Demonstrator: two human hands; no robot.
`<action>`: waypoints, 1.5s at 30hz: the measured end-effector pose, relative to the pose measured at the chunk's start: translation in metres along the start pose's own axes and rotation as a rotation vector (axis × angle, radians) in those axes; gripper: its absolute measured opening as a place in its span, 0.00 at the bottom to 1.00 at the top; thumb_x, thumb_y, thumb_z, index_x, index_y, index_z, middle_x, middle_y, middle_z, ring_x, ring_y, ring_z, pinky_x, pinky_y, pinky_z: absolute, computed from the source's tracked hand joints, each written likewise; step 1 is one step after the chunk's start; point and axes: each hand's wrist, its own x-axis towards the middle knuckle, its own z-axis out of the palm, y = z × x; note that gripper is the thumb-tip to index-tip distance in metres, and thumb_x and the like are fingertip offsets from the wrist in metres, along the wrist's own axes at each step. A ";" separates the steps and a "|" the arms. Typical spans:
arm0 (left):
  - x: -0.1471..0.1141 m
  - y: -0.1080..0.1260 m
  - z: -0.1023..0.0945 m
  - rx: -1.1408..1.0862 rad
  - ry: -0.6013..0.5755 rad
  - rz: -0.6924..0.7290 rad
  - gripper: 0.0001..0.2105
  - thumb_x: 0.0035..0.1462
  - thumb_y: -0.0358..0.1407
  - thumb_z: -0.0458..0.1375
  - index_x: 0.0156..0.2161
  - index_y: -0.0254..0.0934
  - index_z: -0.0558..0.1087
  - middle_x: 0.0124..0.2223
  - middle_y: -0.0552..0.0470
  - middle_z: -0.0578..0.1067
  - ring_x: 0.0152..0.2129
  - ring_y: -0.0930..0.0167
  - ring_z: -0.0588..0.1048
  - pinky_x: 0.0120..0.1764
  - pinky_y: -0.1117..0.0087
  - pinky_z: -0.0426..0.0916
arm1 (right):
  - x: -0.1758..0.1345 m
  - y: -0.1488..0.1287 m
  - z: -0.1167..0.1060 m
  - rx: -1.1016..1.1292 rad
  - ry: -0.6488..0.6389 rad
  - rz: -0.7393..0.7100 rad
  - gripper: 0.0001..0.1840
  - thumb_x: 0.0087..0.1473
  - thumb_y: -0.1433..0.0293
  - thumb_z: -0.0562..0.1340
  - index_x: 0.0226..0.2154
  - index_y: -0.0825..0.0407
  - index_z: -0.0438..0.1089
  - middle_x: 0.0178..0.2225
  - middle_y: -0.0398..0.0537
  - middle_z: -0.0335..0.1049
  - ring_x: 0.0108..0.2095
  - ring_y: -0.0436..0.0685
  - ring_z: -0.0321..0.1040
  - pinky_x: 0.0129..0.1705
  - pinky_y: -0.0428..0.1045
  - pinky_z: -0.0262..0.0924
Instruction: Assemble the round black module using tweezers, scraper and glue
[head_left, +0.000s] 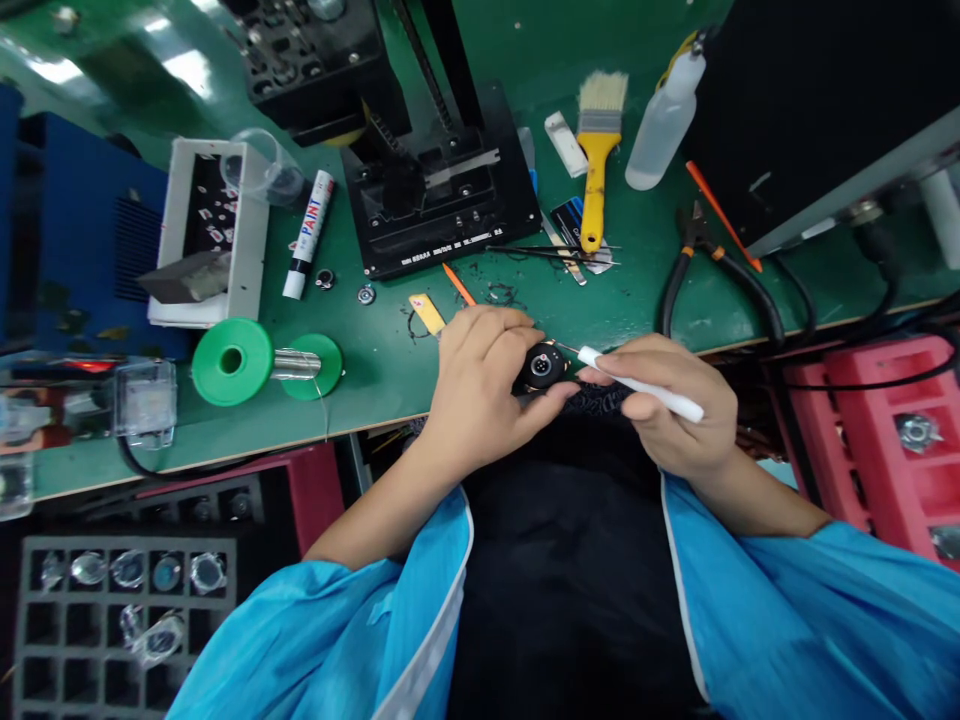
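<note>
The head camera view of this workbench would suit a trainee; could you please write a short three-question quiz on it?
1. True or false: the left hand holds the small round black part at the front edge of the green table.
2. What does the right hand hold? A) white pen-shaped tool B) yellow-handled brush C) black-handled pliers
3. Which item lies just left of the black fixture plate?

Key: 1 true. 2 A; its tip meets the round part. 3 The white paint marker.
</note>
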 end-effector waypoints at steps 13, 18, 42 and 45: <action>-0.001 0.000 0.002 -0.009 0.015 0.016 0.16 0.71 0.49 0.67 0.51 0.40 0.74 0.51 0.42 0.84 0.50 0.57 0.81 0.57 0.51 0.71 | 0.013 -0.010 0.003 -0.231 -0.090 -0.026 0.19 0.70 0.73 0.69 0.61 0.47 0.79 0.51 0.52 0.87 0.49 0.59 0.84 0.52 0.55 0.81; -0.002 -0.001 0.003 0.001 0.007 0.017 0.19 0.68 0.51 0.70 0.51 0.40 0.75 0.51 0.42 0.85 0.49 0.56 0.81 0.55 0.51 0.71 | 0.027 -0.020 -0.009 -0.412 -0.136 -0.032 0.20 0.71 0.74 0.67 0.62 0.46 0.78 0.53 0.55 0.86 0.53 0.64 0.84 0.53 0.60 0.80; -0.064 -0.035 -0.054 0.202 -0.043 -0.157 0.31 0.68 0.57 0.69 0.68 0.44 0.77 0.68 0.37 0.81 0.68 0.44 0.76 0.69 0.40 0.68 | 0.036 0.017 -0.027 -0.778 -0.229 -0.015 0.22 0.69 0.58 0.71 0.60 0.51 0.80 0.62 0.64 0.81 0.60 0.78 0.78 0.61 0.72 0.72; -0.056 -0.044 -0.055 0.199 -0.027 -0.170 0.34 0.69 0.57 0.67 0.74 0.46 0.71 0.71 0.38 0.78 0.70 0.44 0.74 0.70 0.39 0.68 | 0.035 0.017 -0.029 -0.736 -0.192 -0.010 0.20 0.69 0.58 0.71 0.58 0.49 0.81 0.60 0.61 0.82 0.59 0.76 0.80 0.62 0.71 0.73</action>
